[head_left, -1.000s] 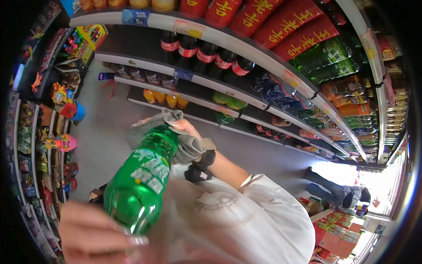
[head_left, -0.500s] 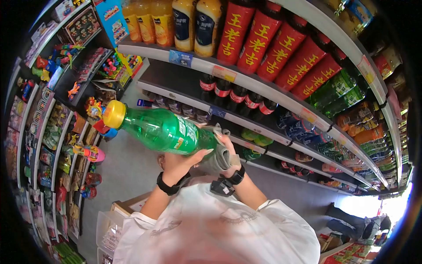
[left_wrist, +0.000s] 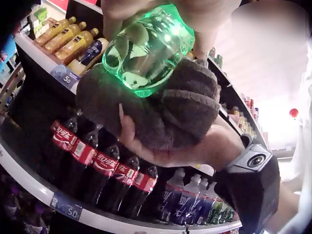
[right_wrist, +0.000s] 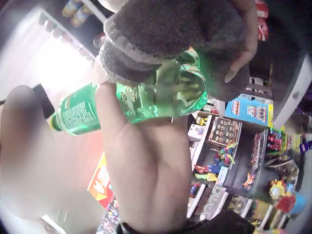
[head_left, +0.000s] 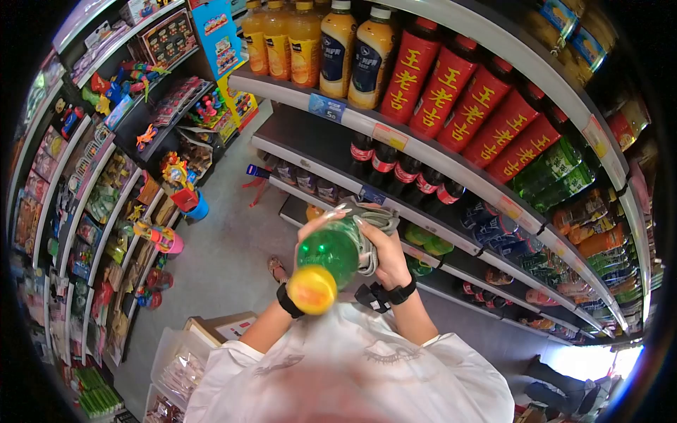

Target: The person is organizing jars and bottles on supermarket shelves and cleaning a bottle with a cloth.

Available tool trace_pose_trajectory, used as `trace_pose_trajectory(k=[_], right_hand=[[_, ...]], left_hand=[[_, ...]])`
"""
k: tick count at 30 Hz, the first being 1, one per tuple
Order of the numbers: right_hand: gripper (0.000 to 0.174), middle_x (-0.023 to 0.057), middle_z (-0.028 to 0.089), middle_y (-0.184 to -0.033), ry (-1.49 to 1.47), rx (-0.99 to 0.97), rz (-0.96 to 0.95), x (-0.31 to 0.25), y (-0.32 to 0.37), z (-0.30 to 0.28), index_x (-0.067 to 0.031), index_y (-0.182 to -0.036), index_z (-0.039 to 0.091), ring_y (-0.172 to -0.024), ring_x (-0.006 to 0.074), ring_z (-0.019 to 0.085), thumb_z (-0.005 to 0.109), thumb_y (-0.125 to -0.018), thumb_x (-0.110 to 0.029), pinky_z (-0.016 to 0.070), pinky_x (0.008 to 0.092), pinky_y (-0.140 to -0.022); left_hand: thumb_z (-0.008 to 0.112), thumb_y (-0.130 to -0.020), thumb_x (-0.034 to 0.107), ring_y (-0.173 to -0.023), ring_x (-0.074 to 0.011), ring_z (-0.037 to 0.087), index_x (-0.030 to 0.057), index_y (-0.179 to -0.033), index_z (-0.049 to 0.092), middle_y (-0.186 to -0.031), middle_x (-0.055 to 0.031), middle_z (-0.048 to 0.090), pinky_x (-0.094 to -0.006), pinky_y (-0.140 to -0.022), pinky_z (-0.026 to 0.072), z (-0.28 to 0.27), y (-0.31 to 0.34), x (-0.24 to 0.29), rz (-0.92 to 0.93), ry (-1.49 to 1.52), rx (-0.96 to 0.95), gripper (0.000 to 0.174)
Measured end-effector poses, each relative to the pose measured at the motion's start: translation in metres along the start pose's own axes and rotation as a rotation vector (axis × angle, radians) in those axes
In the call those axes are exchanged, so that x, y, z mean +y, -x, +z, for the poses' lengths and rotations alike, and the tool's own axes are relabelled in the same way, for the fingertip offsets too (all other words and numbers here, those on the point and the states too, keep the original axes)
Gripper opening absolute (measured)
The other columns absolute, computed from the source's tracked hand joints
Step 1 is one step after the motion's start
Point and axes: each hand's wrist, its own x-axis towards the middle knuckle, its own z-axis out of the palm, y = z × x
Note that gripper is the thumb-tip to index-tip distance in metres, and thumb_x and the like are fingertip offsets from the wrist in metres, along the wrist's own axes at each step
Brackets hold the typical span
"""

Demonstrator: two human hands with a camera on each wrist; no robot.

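Observation:
A green plastic soda bottle (head_left: pixel 328 250) with a yellow cap (head_left: pixel 312 290) is held in front of the chest, its cap end tipped toward the body. My left hand (head_left: pixel 308 227) grips it from the left side; the right wrist view shows the thumb across the bottle near the label (right_wrist: pixel 78 111). In my right hand (head_left: pixel 390 257) is a grey cloth (head_left: pixel 381 218), bunched against the bottle's base end. From the left wrist view, the right fingers curl under the cloth (left_wrist: pixel 190 107), beside the clear green base (left_wrist: pixel 146 53). Both wrists wear black straps.
Drink shelves run along the right, with red bottles (head_left: pixel 402 77) above and cola bottles (head_left: pixel 405 173) below. Toy shelves (head_left: pixel 99 190) line the left. A clear plastic bin (head_left: pixel 185 359) and a cardboard box (head_left: pixel 218 324) stand at the lower left on the grey floor.
The bottle's cap has swung from pointing left to pointing toward the body. My left hand, earlier blurred near the camera, is now up at the bottle's far end. The cloth stays in my right hand.

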Motion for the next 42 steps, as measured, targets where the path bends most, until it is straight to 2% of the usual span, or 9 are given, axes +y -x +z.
trace_pose_trajectory(k=[3, 8, 12, 13, 19, 24, 32, 39, 42], right_hand=[[0.039, 0.0074, 0.057, -0.109, 0.027, -0.002, -0.117, -0.006, 0.008, 0.010, -0.0023, -0.119, 0.047, -0.097, 0.0144, 0.056, 0.061, -0.083, -0.006, 0.0454, 0.0279, -0.084], [0.066, 0.0109, 0.039, -0.132, 0.205, -0.160, -0.285, 0.004, 0.016, 0.012, -0.0045, -0.135, 0.027, -0.122, 0.0193, 0.038, 0.064, -0.082, -0.015, 0.0306, 0.0333, -0.102], [0.069, 0.0115, 0.035, -0.130, 0.421, -0.249, -0.429, 0.018, 0.010, 0.010, -0.0037, -0.132, 0.032, -0.121, 0.0224, 0.038, 0.069, -0.077, -0.025, 0.0300, 0.0349, -0.101], [0.069, 0.0114, 0.036, -0.128, 0.570, -0.271, -0.558, 0.017, 0.009, 0.010, -0.0032, -0.132, 0.032, -0.121, 0.0222, 0.038, 0.068, -0.078, -0.025, 0.0307, 0.0348, -0.101], [0.071, 0.0104, 0.038, -0.130, 0.338, -0.180, -0.474, 0.025, 0.008, 0.013, -0.0018, -0.136, 0.025, -0.120, 0.0193, 0.039, 0.064, -0.082, -0.028, 0.0297, 0.0330, -0.101], [0.075, 0.0114, 0.035, -0.137, 0.240, -0.078, -0.571, 0.012, -0.004, 0.014, -0.0009, -0.138, 0.021, -0.126, 0.0194, 0.034, 0.061, -0.085, -0.034, 0.0266, 0.0337, -0.104], [0.075, 0.0133, 0.033, -0.139, 0.260, 0.015, -0.732, -0.028, -0.026, 0.019, 0.0000, -0.138, 0.024, -0.128, 0.0215, 0.033, 0.058, -0.085, -0.041, 0.0250, 0.0350, -0.106], [0.071, 0.0116, 0.036, -0.137, 0.001, -0.017, -0.601, -0.058, -0.039, 0.020, -0.0081, -0.143, 0.017, -0.123, 0.0198, 0.039, 0.058, -0.088, -0.029, 0.0330, 0.0333, -0.102], [0.087, 0.0111, 0.034, -0.139, -0.011, -0.097, -0.531, -0.070, -0.041, 0.024, -0.0081, -0.143, 0.014, -0.124, 0.0210, 0.038, 0.068, -0.079, -0.032, 0.0327, 0.0343, -0.102]], left_hand=[[0.080, -0.067, 0.013, -0.120, -0.0291, 0.043, 0.0108, -0.129, 0.023, -0.128, -0.0183, 0.044, -0.0394, -0.102, 0.0314, 0.012, -0.008, -0.010, 0.251, 0.162, 0.085, 0.084], [0.082, -0.065, 0.019, -0.122, -0.0239, 0.041, 0.0053, -0.126, 0.034, -0.130, -0.0151, 0.043, -0.0368, -0.100, 0.0357, -0.004, -0.012, -0.006, -0.074, 0.284, 0.040, 0.078], [0.081, -0.063, 0.019, -0.104, -0.0150, 0.054, 0.0009, -0.120, 0.047, -0.116, -0.0082, 0.056, -0.0304, -0.090, 0.0426, -0.012, -0.019, -0.006, -0.273, 0.415, 0.078, 0.070], [0.079, -0.060, 0.013, -0.101, -0.0167, 0.056, 0.0001, -0.119, 0.048, -0.111, -0.0095, 0.059, -0.0306, -0.089, 0.0436, -0.017, -0.019, -0.013, -0.274, 0.194, 0.047, 0.069], [0.073, -0.063, 0.011, -0.108, -0.0228, 0.055, 0.0053, -0.135, 0.034, -0.119, -0.0142, 0.054, -0.0324, -0.091, 0.0425, -0.007, -0.041, -0.006, -0.275, 0.102, 0.021, 0.082], [0.071, -0.075, 0.031, -0.114, -0.0298, 0.051, 0.0081, -0.138, 0.027, -0.125, -0.0188, 0.050, -0.0357, -0.093, 0.0403, -0.006, -0.047, -0.014, -0.280, -0.023, -0.124, 0.080], [0.070, -0.076, 0.032, -0.105, -0.0344, 0.057, 0.0133, -0.138, 0.027, -0.112, -0.0209, 0.057, -0.0363, -0.087, 0.0448, -0.011, -0.046, -0.032, -0.380, -0.110, -0.262, 0.078], [0.067, -0.079, 0.031, -0.111, -0.0313, 0.054, 0.0120, -0.139, 0.025, -0.120, -0.0195, 0.053, -0.0356, -0.092, 0.0409, -0.028, -0.052, -0.038, -0.473, 0.010, -0.517, 0.075], [0.065, -0.082, 0.030, -0.121, -0.0265, 0.044, 0.0065, -0.139, 0.023, -0.131, -0.0177, 0.044, -0.0339, -0.100, 0.0326, -0.030, -0.037, -0.055, -0.531, 0.127, -0.601, 0.075]])
